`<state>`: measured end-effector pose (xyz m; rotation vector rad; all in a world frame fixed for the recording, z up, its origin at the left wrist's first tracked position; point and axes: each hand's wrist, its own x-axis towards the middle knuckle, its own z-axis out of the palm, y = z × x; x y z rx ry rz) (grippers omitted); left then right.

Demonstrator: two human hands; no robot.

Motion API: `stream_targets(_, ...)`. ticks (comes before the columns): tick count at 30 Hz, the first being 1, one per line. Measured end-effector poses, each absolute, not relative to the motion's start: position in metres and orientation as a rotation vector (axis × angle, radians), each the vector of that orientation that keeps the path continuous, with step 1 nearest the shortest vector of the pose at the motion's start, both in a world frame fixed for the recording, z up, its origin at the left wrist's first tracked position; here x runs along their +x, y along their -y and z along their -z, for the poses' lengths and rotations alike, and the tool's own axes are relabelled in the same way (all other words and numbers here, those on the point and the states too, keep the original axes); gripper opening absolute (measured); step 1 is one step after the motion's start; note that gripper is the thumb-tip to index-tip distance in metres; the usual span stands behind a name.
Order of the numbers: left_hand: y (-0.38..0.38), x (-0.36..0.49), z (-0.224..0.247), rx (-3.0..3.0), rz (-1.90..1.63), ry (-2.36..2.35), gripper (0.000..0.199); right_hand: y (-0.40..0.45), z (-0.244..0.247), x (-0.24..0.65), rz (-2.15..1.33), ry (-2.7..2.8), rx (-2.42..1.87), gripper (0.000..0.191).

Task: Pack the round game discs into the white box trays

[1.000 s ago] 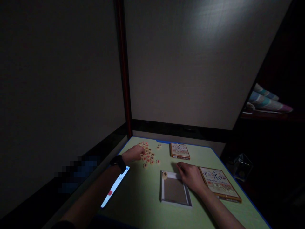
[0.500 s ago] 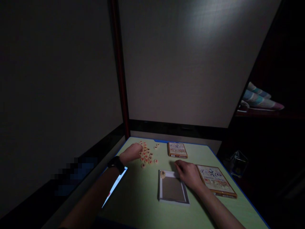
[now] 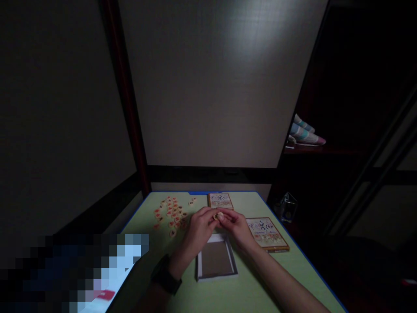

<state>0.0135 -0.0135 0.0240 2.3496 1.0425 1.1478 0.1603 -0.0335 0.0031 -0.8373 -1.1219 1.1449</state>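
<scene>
My left hand [image 3: 201, 227], with a dark watch on its wrist, and my right hand [image 3: 236, 226] meet over the far end of an open shallow box [image 3: 200, 263]. Between their pinched fingertips is a round pale Chinese chess piece [image 3: 216, 216], and the fingers of both hands seem to touch it. Whether more than one piece is there I cannot tell. The box has white walls and a brown bottom; its far edge is partly covered by my hands. Several loose Chinese chess pieces [image 3: 169, 212] with red or dark characters are scattered to the left.
A closed printed Chinese chess box [image 3: 267, 232] lies right of my right hand, and another printed box [image 3: 220, 200] lies behind my hands. At lower left is a lit screen [image 3: 130, 256], partly pixelated. The green table [image 3: 260, 291] has a blue edge.
My left hand has come right from the scattered pieces to meet my right hand, which has lifted off the open box's edge. The view has shifted to the right.
</scene>
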Motion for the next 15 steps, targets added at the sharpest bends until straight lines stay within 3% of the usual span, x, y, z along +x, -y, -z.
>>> stream_targets(7, -0.006, -0.015, -0.016, 2.243, -1.186, -1.123, 0.022, 0.031, 0.000, 0.161, -1.188, 0.977, -0.866, 0.045)
stream_targets(15, -0.017, -0.031, 0.000, 2.297, -0.992, -1.265, 0.030, 0.024, 0.008, 0.168, -1.037, 1.097, -1.043, 0.048)
